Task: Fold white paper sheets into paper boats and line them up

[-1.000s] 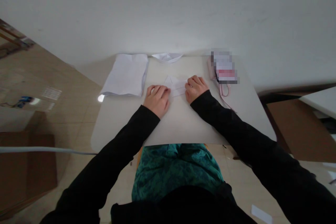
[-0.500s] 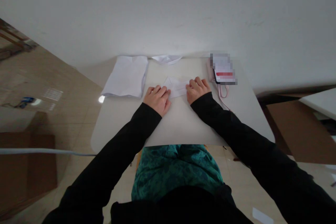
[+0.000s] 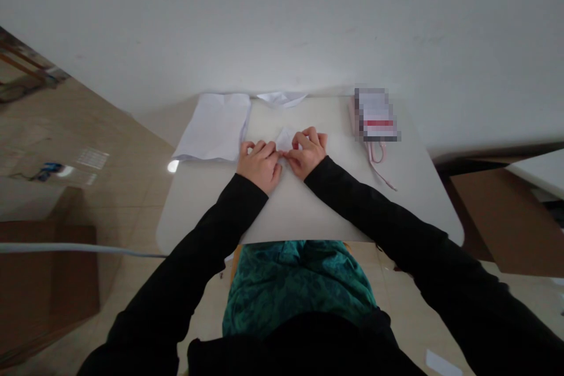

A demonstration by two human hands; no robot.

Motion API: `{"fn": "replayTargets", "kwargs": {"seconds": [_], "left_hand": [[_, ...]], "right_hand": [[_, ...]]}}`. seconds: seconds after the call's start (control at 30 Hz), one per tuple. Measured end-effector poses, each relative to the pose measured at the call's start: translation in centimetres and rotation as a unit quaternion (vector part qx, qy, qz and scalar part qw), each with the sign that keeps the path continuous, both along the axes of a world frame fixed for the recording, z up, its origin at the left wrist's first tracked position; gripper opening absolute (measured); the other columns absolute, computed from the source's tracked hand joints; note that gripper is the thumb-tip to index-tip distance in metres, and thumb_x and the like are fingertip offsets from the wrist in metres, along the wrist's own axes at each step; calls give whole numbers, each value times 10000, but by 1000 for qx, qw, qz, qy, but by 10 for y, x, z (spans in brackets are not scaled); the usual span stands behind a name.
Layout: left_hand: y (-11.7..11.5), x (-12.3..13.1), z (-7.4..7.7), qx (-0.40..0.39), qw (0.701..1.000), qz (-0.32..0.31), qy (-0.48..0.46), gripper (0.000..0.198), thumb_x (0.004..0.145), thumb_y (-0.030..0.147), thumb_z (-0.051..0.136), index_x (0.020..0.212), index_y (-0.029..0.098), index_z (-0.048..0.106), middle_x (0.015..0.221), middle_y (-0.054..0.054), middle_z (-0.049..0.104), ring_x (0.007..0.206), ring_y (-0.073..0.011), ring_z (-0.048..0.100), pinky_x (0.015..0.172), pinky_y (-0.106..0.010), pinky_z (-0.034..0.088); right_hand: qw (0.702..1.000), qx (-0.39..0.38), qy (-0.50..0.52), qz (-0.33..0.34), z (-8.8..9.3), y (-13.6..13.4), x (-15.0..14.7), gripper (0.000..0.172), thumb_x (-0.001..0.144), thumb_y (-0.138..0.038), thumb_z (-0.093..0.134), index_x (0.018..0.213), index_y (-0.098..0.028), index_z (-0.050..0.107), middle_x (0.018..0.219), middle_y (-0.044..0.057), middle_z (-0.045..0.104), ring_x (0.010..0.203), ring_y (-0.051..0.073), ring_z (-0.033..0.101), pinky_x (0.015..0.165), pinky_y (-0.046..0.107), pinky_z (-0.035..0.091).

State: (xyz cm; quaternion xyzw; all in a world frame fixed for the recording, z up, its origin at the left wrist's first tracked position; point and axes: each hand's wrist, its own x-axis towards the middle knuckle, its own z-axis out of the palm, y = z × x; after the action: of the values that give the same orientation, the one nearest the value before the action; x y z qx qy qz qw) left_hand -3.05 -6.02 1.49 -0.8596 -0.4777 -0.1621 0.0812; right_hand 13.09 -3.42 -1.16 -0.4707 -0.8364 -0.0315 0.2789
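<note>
Atop white table (image 3: 308, 205), near middle: folded white paper (image 3: 285, 141) pinched between fingertips of left hand (image 3: 259, 165) and right hand (image 3: 309, 154), hands nearly meeting. Stacked paper sheets (image 3: 214, 127) on table's left, folded paper piece (image 3: 282, 98) at far edge, blurred object (image 3: 375, 113) with pink cable (image 3: 374, 155) on right.
</note>
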Motion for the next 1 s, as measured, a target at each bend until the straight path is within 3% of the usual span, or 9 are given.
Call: {"fn": "replayTargets", "kwargs": {"seconds": [0.23,0.4,0.57,0.7,0.83,1.0], "left_hand": [[2,-5,-2,13,999,27,-15,312,919,203,390,879,239,698,861,-68,647,885,-245,550,844,-513,327],[2,-6,-5,11,999,35,-4,280,873,156,435,918,240,698,881,-64,638,888,-245,549,848,-499,335],[-2,-5,-7,0,998,62,-26,236,818,190,511,976,212,685,1001,-72,636,951,-256,547,868,-472,349],[-1,-7,-11,-17,994,80,-75,230,842,288,531,1009,212,671,1141,-66,626,1030,-260,544,869,-451,365],[3,-6,-13,-22,994,61,-92,248,874,319,503,1010,189,665,1147,-72,631,1062,-258,540,898,-442,370],[4,-1,-12,-18,996,39,-74,240,873,231,464,962,141,667,1088,-93,643,1027,-256,548,861,-425,396]], "right_hand": [[994,12,17,-103,-7,5,33,297,854,-339,558,643,-206,719,759,77,562,935,274,434,768,429,239],[986,10,-12,-166,-2,2,56,298,862,-301,522,660,-191,713,810,94,576,935,278,431,774,442,246],[977,-18,-51,-206,3,1,56,248,837,-237,507,742,-193,731,877,103,591,966,282,426,799,445,251],[975,-27,-60,-211,4,3,55,233,802,-191,497,788,-176,729,902,110,587,977,292,441,807,445,272],[978,-19,-67,-196,4,1,54,220,770,-182,505,839,-148,711,1023,145,561,1036,329,426,813,466,281],[994,-8,-77,-73,0,-3,34,279,771,-159,521,978,-205,702,1148,140,517,1065,311,379,817,450,275]]}}
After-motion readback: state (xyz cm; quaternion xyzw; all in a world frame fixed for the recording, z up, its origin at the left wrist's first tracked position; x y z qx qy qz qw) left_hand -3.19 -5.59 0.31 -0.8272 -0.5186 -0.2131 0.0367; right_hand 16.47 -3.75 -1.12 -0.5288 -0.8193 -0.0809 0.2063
